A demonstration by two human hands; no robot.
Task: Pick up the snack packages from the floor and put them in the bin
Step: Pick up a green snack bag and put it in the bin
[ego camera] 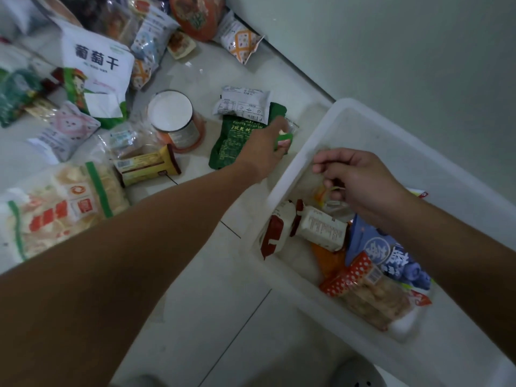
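Left arm is reaching long across the frame, forearm running diagonally from bottom left. Left grip (265, 152) is sitting palm-down on the right edge of the green package (234, 141), with its fingers curling round that edge and pinching it. The package is still lying flat on the floor (212, 275), just beside the bin's near wall.

Right arm is coming in from the right edge, and the right grip (363, 185) is hovering over the bin (284, 174) with its fingers loosely curling downward. Something small and clear-yellowish is showing under the fingertips, but I can't tell whether the fingers are holding it.

The bin is white plastic, sitting at an angle against the wall (391, 51). Inside it, a red-and-white packet (279, 233), a blue bag (391, 255) and a red dotted biscuit pack (363, 289) are piling up.

The floor is pale tile with dark grout lines. A small white packet (243, 103) is overlapping the top of the green package. A can with a white lid (173, 118) is standing just left of it. Further left, a yellow-brown pack (148, 166), a large clear cracker bag (55, 213) and a white raisin bag (97, 57) are lying among more loose snack packs.
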